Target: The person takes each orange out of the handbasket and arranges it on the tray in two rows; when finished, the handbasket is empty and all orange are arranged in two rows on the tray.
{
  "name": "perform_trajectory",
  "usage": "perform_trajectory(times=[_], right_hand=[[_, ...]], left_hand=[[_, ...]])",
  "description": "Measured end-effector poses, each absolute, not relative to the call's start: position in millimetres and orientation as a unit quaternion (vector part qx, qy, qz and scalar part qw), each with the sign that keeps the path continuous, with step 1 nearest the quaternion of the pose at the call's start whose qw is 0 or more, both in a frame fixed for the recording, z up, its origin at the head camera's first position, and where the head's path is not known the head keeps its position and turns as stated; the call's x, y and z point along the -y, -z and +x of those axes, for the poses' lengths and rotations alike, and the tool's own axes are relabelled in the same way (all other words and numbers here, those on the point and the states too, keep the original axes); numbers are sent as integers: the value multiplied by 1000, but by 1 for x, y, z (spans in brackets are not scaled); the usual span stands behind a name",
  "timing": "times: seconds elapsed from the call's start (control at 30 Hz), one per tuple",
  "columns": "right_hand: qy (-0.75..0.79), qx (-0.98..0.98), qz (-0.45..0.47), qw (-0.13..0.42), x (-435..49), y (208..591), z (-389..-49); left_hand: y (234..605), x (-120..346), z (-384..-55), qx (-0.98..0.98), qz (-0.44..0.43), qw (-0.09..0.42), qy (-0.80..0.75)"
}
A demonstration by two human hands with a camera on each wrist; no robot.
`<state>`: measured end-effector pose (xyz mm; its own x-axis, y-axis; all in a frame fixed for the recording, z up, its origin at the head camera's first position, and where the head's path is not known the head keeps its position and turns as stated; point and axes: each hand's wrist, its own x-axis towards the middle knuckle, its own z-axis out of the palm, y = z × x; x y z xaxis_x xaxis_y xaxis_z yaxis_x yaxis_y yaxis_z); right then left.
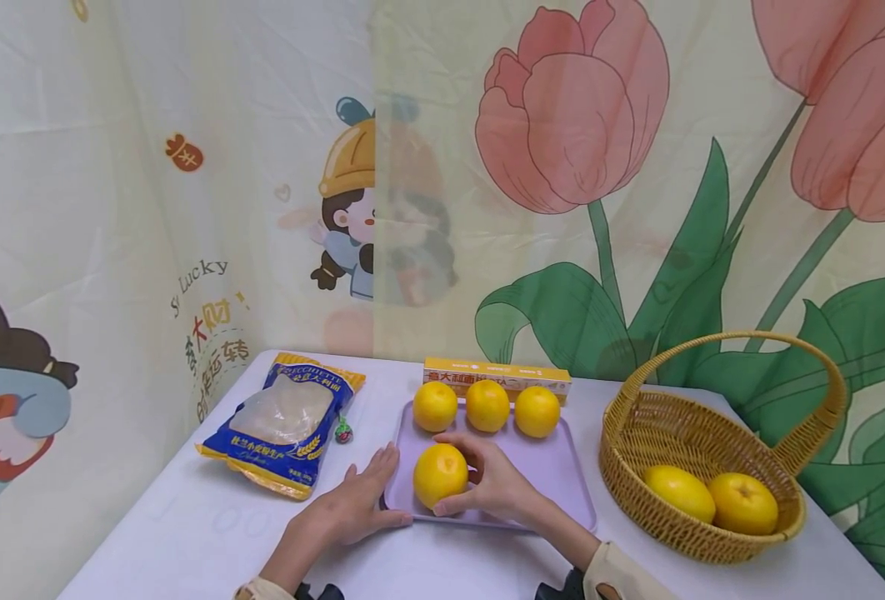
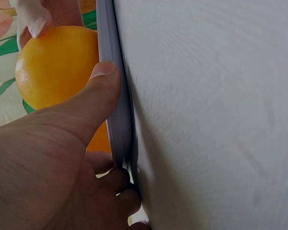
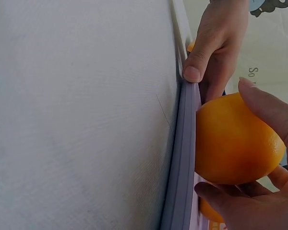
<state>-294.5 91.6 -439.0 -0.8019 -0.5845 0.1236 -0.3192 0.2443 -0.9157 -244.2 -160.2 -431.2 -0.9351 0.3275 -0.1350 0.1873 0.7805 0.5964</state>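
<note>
On the lilac tray point(image 1: 547, 475) near its front left part sits an orange point(image 1: 440, 477). My right hand point(image 1: 497, 483) holds that orange, thumb at the front and fingers round its far side. At the tray's front left corner rests my left hand point(image 1: 352, 500). Its fingers lie fairly straight along the left side, and the thumb point(image 2: 103, 79) presses the front rim. Three more oranges line the tray's back: left point(image 1: 435, 406), middle point(image 1: 487, 405) and right point(image 1: 537, 411). In the right wrist view, the held orange point(image 3: 237, 141) is beside the tray rim.
A wicker basket point(image 1: 701, 417) with two yellow fruits point(image 1: 742, 503) stands at the right. A blue and yellow pasta bag point(image 1: 285, 425) lies at the left, with a small green and red trinket point(image 1: 343, 430) beside it. Behind the tray is a yellow box point(image 1: 497, 372).
</note>
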Motion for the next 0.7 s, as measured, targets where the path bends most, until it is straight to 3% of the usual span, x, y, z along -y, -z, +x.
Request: perform_trajectory(times=[0.7], right_hand=[[524,-787,-302,121,-98,437,-296]], left_hand=[[445,165,-250,-930,161,104,-312]])
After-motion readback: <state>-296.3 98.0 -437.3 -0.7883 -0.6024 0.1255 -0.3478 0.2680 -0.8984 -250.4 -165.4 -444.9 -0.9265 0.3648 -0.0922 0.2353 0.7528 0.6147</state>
